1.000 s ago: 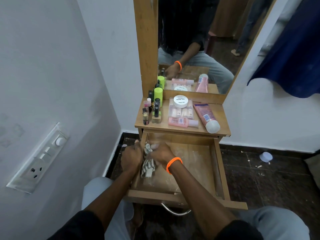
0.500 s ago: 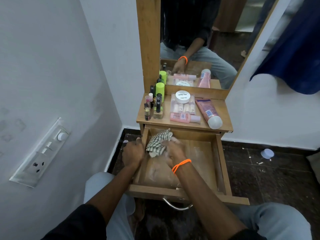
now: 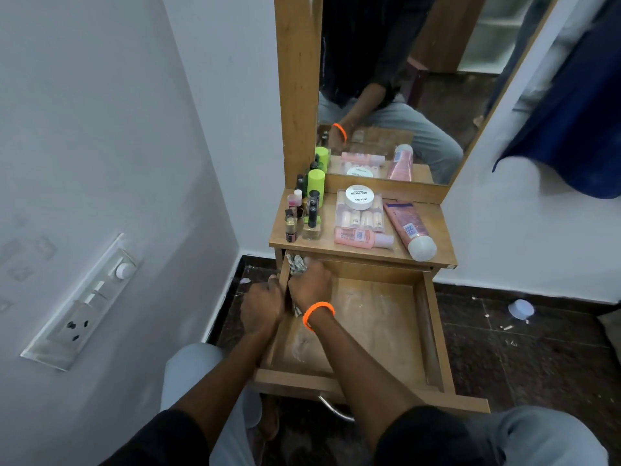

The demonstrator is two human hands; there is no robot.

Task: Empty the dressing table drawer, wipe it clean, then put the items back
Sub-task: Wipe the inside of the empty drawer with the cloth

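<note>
1. At the far left corner of the open drawer (image 3: pixel 376 317), your right hand (image 3: pixel 311 285) is curled round a checked cloth (image 3: pixel 297 264) and presses it into the angle where the back wall meets the left side wall. That corner traps dust, which is likely why you bunch the cloth tight there.
2. Just left of that grip, your left hand (image 3: pixel 262 306) holds the top edge of the drawer's left wall, fingers curled over it. You seem to brace the drawer so that it does not slide or rock under the wiping pressure.
3. Right of your cloth hand, the drawer floor lies bare and streaked with pale smears, so judge the wiping as only partly done.
4. Above and beyond the grip, on the table top (image 3: pixel 433 227), wait the emptied items: small bottles (image 3: pixel 302 216) directly behind your hands, a clear box (image 3: pixel 359 215) with a white round jar (image 3: pixel 359 197) on it, a pink bottle (image 3: pixel 363 237) lying flat and a pink tube (image 3: pixel 408 232) to the right. They are kept out of the drawer so the cloth can reach every part.
5. Next, sweep rightward from the corner across the smears.
</note>
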